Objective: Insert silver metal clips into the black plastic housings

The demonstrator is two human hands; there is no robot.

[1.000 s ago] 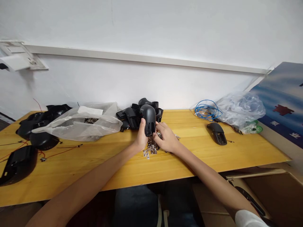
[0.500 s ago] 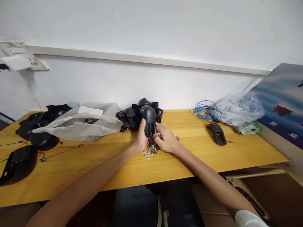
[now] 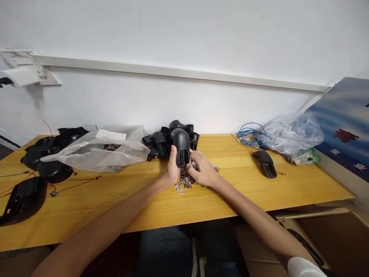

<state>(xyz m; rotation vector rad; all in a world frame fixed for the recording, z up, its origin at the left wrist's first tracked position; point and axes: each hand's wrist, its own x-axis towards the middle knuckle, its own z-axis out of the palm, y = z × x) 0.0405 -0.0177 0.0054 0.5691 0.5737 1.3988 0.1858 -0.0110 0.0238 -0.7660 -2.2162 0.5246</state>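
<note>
Occupying the centre of the yellow wooden table (image 3: 123, 204): one black casing (image 3: 181, 142), rounded at the top, its open slotted compartment towards the person, held raised above the tabletop. Left hand (image 3: 173, 166): closed around the casing's left side, thumb along the edge, gripping it. Right hand (image 3: 202, 169): fingers bent in at the casing's lower right edge; whether they pinch a small part, cannot tell. Beneath and beside the hands: a loose heap of small metal pieces (image 3: 186, 180), some lying apart at its near edge. Directly behind the held casing: a cluster of black casings (image 3: 158, 142), piled near the wall (image 3: 184, 104). To the left: an opened translucent plastic bag (image 3: 131, 152) containing more metal pieces (image 3: 111, 147), a white paper slip (image 3: 111, 134) on it; further left, several glossy black shells (image 3: 54, 171) with thin red and black wires (image 3: 77, 185). To the right: a single black casing (image 3: 263, 161), well apart; behind it, a blue cable coil (image 3: 250, 135) next to a crumpled clear bag (image 3: 298, 134).
</note>
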